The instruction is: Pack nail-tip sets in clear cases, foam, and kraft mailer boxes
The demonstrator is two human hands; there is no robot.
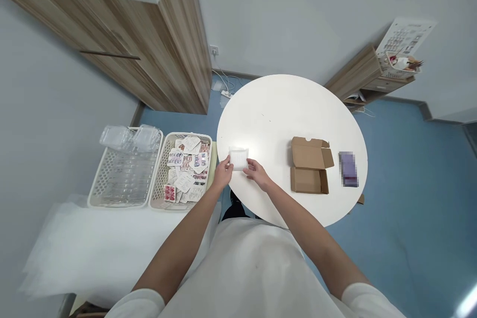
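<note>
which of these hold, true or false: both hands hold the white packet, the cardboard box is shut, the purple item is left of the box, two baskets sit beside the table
1. Both hands, left hand and right hand, hold the white packet: true.
2. The cardboard box is shut: false, its flaps are open.
3. The purple item lies left of the box: false, it lies to its right.
4. Two baskets sit beside the round table: true.

Your view: bright, even overhead light, soft shadows. Glare whitens the round table (283,109). Strong fisheye bending at edges; purple item (348,169) pixelated.
</note>
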